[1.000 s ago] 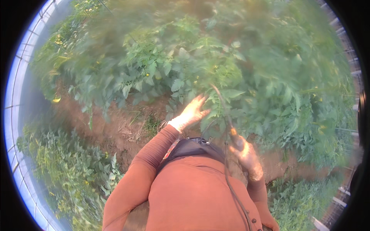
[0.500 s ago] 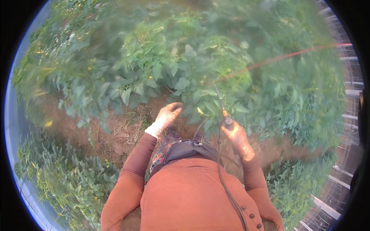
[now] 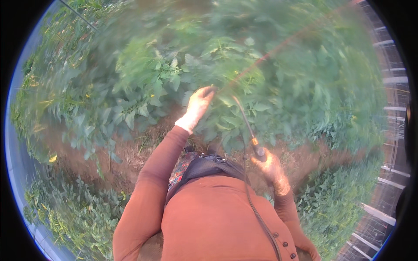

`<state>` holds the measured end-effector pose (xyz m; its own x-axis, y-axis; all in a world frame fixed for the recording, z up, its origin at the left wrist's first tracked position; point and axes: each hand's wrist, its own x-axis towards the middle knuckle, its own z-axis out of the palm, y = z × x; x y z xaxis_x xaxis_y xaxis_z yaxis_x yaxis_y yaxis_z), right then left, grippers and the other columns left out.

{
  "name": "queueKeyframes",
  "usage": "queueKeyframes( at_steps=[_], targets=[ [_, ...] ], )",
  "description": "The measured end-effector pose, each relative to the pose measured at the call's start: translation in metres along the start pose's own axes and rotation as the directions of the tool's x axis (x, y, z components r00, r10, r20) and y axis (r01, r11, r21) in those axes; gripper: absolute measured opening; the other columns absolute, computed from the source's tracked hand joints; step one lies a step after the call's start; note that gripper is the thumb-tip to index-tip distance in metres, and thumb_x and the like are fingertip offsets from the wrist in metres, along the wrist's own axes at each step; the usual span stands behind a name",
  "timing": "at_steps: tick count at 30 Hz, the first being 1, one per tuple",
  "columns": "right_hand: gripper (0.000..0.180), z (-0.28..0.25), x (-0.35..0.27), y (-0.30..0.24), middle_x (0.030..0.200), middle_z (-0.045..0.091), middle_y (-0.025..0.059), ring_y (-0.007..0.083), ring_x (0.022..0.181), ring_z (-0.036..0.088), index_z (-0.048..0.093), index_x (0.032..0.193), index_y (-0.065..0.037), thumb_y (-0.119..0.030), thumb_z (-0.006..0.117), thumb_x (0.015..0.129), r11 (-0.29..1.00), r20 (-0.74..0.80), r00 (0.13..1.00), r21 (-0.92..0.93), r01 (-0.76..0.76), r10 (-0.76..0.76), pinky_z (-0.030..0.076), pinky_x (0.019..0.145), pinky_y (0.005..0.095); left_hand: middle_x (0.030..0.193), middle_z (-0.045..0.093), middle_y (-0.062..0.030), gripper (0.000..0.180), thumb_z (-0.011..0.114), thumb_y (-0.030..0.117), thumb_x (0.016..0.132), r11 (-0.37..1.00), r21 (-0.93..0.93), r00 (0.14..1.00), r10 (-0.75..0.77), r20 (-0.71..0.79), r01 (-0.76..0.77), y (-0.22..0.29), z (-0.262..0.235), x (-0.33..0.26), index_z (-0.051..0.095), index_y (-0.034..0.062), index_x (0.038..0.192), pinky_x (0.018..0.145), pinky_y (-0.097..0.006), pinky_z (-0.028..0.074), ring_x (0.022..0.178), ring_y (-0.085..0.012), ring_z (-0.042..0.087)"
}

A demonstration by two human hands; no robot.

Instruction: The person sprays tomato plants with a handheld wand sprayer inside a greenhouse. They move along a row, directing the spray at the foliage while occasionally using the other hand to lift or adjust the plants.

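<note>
Gripping a thin rod tool [image 3: 255, 141] by its dark handle, the right hand [image 3: 269, 166] is clamped ahead of the torso, the tip overlapping the leafy plants [image 3: 130, 106]. The left hand [image 3: 198, 104] has fingers drawn together beside a blurred red line [image 3: 264, 57]; whether they pinch it, I cannot tell. Bare soil [image 3: 85, 163] separates the foliage edges.

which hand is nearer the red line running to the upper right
Left. The left hand is at the lower end of the red line; the right hand is well below it, gripping a tool.
</note>
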<state>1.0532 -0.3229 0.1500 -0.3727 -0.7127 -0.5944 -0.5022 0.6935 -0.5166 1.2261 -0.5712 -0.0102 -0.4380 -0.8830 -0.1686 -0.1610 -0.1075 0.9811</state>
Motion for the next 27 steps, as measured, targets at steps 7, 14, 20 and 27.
queueKeyframes(
  at_steps=[7,14,20,27],
  targets=[
    [0.044,-0.007,-0.026,0.015,0.090,0.068,0.0164,0.0318,0.089,0.067,0.059,0.113,-0.008,-0.035,0.070,0.080,0.993,-0.060,0.998,0.117,-0.026,0.033,0.050,0.078,0.0396,0.100,0.066,-0.0064,0.039,0.059,0.011,0.094,0.963,-0.258,0.993,-0.055,0.107,0.081,-0.025,0.042,0.084,0.053,0.0010,0.131,0.074,-0.023,0.049,0.084,-0.0118,0.061],
    [0.050,-0.003,-0.026,0.026,0.091,0.067,0.0182,0.0329,0.092,0.066,0.057,0.117,-0.007,-0.038,0.070,0.080,0.984,-0.077,0.996,0.172,-0.039,0.053,0.049,0.078,0.0410,0.085,0.065,-0.0142,0.035,0.060,0.011,0.086,0.964,0.247,0.993,0.072,0.095,-0.094,-0.036,0.075,0.114,0.059,0.0015,0.119,0.063,-0.031,0.048,0.071,-0.0226,0.060],
    [0.051,-0.002,-0.002,0.033,0.096,0.067,0.0194,0.0352,0.095,0.065,0.058,0.117,-0.006,-0.038,0.070,0.080,0.958,-0.112,0.993,0.287,-0.008,0.042,0.049,0.080,0.0410,0.093,0.067,-0.0266,0.035,0.068,0.016,0.077,0.959,0.283,1.000,0.013,-0.027,-0.004,-0.019,0.083,0.091,0.067,0.0003,0.108,0.079,-0.041,0.050,0.090,-0.0389,0.066],
    [0.047,-0.011,-0.005,0.033,0.102,0.065,0.0096,0.0189,0.096,0.061,0.057,0.121,-0.002,-0.024,0.071,0.082,0.975,-0.066,0.993,0.208,-0.084,0.100,0.049,0.085,0.0341,0.087,0.070,-0.0197,0.023,0.065,0.011,0.080,0.989,0.137,0.951,-0.011,-0.309,0.056,-0.054,0.086,0.090,0.068,-0.0011,0.100,0.073,-0.037,0.051,0.081,-0.0303,0.067]
  ],
)
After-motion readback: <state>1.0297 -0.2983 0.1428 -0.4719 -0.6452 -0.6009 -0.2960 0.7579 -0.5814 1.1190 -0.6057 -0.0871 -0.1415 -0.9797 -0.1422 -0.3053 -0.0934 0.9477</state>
